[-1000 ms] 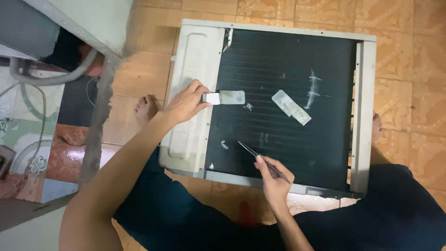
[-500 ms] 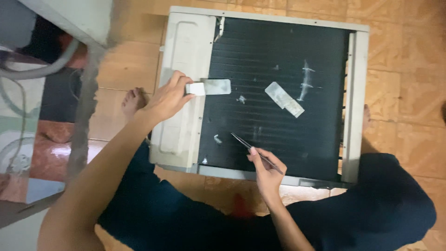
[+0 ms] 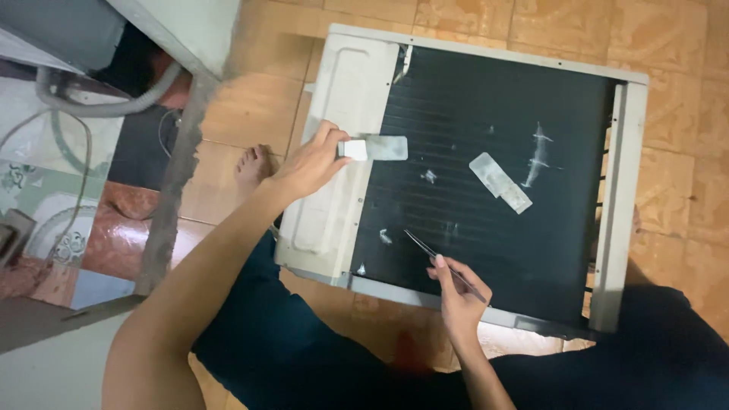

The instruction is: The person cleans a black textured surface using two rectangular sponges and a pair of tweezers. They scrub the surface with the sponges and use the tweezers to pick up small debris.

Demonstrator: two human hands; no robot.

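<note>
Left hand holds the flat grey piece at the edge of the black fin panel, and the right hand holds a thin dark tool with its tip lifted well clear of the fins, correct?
Not quite. In the head view the thin dark tool in the right hand lies with its tip against the black fin panel. The left hand does hold the flat grey piece.

Orange floor tiles (image 3: 250, 106), a grey hose (image 3: 99, 106) (curving), a bare foot (image 3: 250, 163).

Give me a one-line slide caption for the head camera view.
Left hand holds a flat pale tool, right hand a thin rod, over dark condenser fins.
</note>
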